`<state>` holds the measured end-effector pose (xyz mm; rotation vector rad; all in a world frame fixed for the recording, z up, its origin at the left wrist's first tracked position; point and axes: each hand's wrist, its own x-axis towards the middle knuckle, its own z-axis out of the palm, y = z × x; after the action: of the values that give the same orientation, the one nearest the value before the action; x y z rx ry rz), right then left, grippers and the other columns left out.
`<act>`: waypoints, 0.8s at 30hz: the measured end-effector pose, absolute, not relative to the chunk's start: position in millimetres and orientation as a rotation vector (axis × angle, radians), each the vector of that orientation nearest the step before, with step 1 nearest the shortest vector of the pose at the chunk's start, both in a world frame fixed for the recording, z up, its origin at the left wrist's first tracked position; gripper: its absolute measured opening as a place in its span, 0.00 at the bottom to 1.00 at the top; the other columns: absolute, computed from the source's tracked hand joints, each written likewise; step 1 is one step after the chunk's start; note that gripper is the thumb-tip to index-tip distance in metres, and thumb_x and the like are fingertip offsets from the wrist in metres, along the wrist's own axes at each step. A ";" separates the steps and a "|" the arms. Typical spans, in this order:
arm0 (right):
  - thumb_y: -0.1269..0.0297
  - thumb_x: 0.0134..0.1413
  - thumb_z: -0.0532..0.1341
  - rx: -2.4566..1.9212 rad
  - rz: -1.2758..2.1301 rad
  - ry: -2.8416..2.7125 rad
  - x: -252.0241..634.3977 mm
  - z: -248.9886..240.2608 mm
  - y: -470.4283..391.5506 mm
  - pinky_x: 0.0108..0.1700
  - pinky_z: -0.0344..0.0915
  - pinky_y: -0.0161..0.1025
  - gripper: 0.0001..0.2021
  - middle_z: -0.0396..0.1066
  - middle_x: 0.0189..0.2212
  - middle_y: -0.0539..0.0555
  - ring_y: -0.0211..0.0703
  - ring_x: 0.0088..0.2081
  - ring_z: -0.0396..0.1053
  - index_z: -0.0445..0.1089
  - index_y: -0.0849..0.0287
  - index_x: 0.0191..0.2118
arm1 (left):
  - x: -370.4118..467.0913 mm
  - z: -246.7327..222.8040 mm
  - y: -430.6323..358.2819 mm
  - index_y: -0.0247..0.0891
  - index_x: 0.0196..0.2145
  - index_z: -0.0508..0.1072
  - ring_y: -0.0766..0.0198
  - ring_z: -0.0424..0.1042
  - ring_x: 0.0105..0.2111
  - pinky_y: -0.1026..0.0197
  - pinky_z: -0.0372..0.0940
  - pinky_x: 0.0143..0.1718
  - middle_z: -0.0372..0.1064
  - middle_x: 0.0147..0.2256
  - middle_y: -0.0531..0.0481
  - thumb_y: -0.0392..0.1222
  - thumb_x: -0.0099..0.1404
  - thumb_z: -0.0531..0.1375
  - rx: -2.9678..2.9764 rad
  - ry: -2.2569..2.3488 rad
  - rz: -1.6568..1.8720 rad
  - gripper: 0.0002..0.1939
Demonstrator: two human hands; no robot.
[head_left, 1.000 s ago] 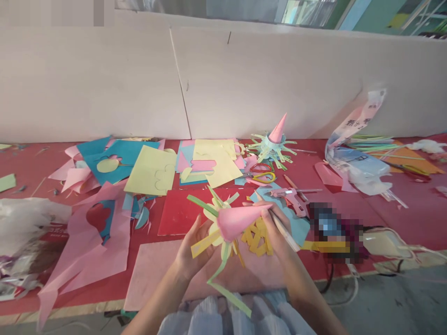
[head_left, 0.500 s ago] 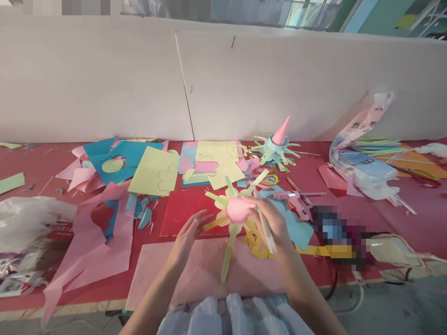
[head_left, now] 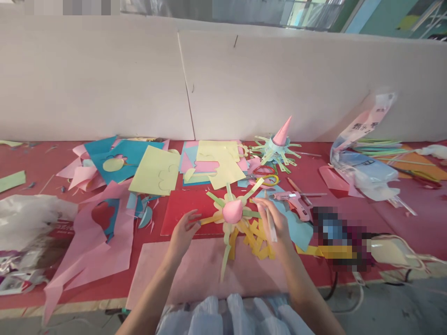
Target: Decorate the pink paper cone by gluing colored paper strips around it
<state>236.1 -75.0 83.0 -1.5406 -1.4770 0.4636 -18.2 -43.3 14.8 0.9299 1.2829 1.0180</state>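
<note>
A paper craft [head_left: 232, 212] with a pink cone, a pale yellow scalloped base and green and yellow paper strips hangs between my hands above the table. My left hand [head_left: 184, 232] pinches the end of its yellow strip [head_left: 211, 218] at the left. In my right hand [head_left: 274, 217] is a translucent whitish stick [head_left: 271, 227], held along the palm. The right fingertips are close to the craft's right-hand green strip [head_left: 251, 213]; whether they touch it I cannot tell. Folded yellow paper strips [head_left: 260, 239] lie below the craft, beside my right hand.
A pink glue gun [head_left: 295, 201] lies to the right, with scissors [head_left: 267, 177] behind. A similar craft with a pink cone [head_left: 282, 132] stands at the back. Cut paper [head_left: 155, 170] and a plastic bag [head_left: 31, 218] are at the left; a packet [head_left: 370, 167] lies at the right.
My right fingers have come off the pink cone and moved slightly right. The cone now tips up more toward the camera, and my left hand has shifted slightly left.
</note>
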 end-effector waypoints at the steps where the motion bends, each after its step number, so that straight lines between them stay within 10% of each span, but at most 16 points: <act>1: 0.58 0.61 0.50 -1.542 0.479 -1.466 240.9 80.7 -76.2 0.44 0.66 0.40 0.12 0.72 0.38 0.56 0.43 0.39 0.69 0.67 0.57 0.40 | -18.4 14.4 -43.3 0.37 0.46 0.69 0.56 0.72 0.42 0.52 0.62 0.48 0.72 0.43 0.44 0.40 0.49 0.65 0.928 1.282 1.013 0.24; 7: 0.59 0.62 0.49 -1.526 0.655 -1.439 245.1 74.3 -89.1 0.43 0.67 0.36 0.12 0.71 0.37 0.54 0.41 0.39 0.70 0.67 0.57 0.40 | -13.8 31.2 -50.2 0.41 0.41 0.73 0.56 0.68 0.46 0.57 0.61 0.48 0.70 0.44 0.46 0.39 0.52 0.64 1.071 1.405 1.119 0.16; 15: 0.57 0.62 0.48 -1.451 0.675 -1.450 225.7 76.4 -82.8 0.43 0.68 0.39 0.14 0.70 0.42 0.56 0.44 0.44 0.69 0.66 0.56 0.44 | 3.4 36.5 -86.2 0.43 0.32 0.76 0.62 0.65 0.27 0.64 0.58 0.29 0.67 0.27 0.50 0.42 0.56 0.62 1.596 1.280 0.748 0.05; 24: 0.60 0.60 0.52 -1.536 0.490 -1.666 210.8 82.0 -65.3 0.45 0.64 0.43 0.14 0.71 0.42 0.58 0.47 0.43 0.68 0.66 0.57 0.48 | 32.7 25.7 -121.0 0.39 0.44 0.66 0.55 0.67 0.42 0.56 0.61 0.43 0.66 0.40 0.45 0.35 0.58 0.55 2.106 1.294 0.297 0.14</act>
<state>210.8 -65.3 82.0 -1.5363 -1.6657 0.4898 32.7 -121.0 25.7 2.1062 1.2937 0.2973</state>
